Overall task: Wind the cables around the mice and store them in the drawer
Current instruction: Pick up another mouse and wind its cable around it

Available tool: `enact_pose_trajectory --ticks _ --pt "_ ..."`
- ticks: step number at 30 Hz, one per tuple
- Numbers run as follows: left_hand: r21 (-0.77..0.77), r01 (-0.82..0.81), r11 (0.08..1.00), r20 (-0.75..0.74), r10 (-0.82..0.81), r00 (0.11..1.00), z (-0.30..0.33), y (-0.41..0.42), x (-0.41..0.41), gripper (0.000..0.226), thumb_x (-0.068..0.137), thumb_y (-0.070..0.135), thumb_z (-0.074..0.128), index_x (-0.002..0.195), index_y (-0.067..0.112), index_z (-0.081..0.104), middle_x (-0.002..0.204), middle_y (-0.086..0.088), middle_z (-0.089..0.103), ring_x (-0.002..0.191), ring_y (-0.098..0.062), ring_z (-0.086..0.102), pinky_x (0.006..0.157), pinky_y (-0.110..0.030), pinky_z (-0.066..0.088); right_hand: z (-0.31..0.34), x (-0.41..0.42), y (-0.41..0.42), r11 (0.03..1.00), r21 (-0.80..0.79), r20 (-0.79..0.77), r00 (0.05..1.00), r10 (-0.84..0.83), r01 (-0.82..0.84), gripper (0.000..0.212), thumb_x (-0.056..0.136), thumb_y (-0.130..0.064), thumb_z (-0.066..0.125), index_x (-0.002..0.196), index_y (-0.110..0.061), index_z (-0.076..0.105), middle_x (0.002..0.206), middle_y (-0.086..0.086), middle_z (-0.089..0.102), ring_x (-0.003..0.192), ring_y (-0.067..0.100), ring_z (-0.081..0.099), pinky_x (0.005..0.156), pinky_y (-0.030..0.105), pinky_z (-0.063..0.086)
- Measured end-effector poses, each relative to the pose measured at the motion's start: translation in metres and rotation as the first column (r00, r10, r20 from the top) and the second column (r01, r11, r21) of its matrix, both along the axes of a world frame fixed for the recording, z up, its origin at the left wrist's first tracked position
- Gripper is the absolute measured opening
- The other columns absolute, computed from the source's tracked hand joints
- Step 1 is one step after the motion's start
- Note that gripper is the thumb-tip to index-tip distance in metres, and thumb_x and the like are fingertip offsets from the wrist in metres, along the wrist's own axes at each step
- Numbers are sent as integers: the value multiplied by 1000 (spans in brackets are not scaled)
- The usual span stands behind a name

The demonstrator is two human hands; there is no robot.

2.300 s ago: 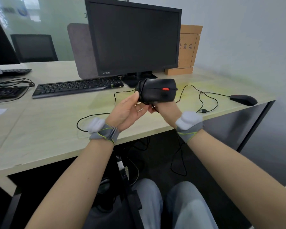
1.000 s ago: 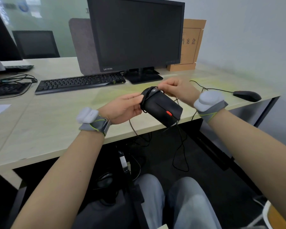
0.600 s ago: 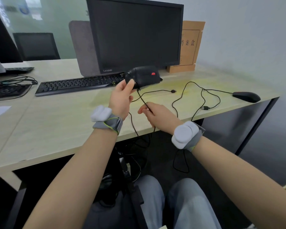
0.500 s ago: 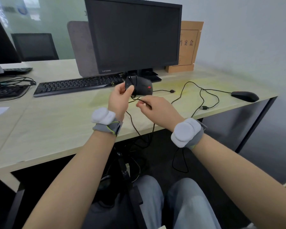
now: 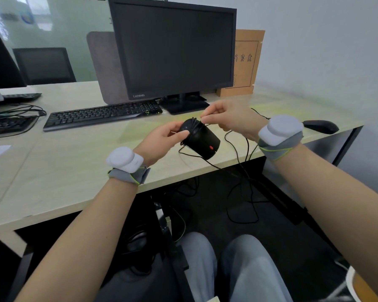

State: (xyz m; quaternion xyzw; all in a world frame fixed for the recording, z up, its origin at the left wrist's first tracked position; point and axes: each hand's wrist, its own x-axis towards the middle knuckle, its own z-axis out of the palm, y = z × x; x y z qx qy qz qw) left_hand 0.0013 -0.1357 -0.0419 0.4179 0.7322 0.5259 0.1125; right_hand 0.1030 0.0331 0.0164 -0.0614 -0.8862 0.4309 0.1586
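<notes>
A black mouse (image 5: pixel 202 140) with a red wheel hangs above the desk's front edge, tilted down to the right, with several turns of its cable around its back end. My left hand (image 5: pixel 162 139) grips that wrapped end from the left. My right hand (image 5: pixel 229 117) pinches the thin black cable (image 5: pixel 236 147) just above the mouse. The loose cable trails over the desk edge and down under the desk. A second black mouse (image 5: pixel 321 126) lies on the desk at the far right. No drawer is in view.
A black monitor (image 5: pixel 175 53) and a keyboard (image 5: pixel 100 115) stand behind my hands on the pale desk (image 5: pixel 52 171). A brown file box (image 5: pixel 244 62) leans at the wall. Another keyboard with cables (image 5: pixel 7 125) is at the left. My knees are below the desk.
The mouse has come down and tilted right. My right hand has risen from below the mouse to above it, carrying the cable over the mouse's back end.
</notes>
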Motion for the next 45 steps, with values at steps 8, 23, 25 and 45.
enact_pose_trajectory --ticks 8,23,25,45 --pt "417 212 884 487 -415 769 -3 0 11 26 99 13 33 96 16 59 79 9 65 68 -3 53 63 -14 43 -23 8 19 994 -87 -180 982 52 -69 19 89 -6 58 90 -22 68 76 -8 65 59 -8 56 61 9 43" --pt "286 -376 881 373 259 891 -12 18 -6 24 94 16 52 113 2 55 90 -3 57 75 -10 50 69 -17 42 -35 5 -51 875 484 44 998 -55 27 24 94 -31 44 100 -16 63 82 -2 62 70 15 55 63 30 43" --pt "194 -377 906 307 309 900 -19 15 -7 34 93 17 53 121 -1 54 98 -7 56 77 -11 51 68 -17 43 -23 7 -47 925 378 4 999 -50 44 22 94 -28 46 96 -18 66 71 -7 57 57 3 51 52 17 39" --pt "613 35 789 613 -503 609 -12 21 24 46 100 17 35 73 14 73 68 3 66 67 -9 61 64 -17 53 -37 3 6 987 -124 -27 994 -102 98 33 89 6 40 70 -15 57 45 -18 61 33 -1 47 42 22 39"
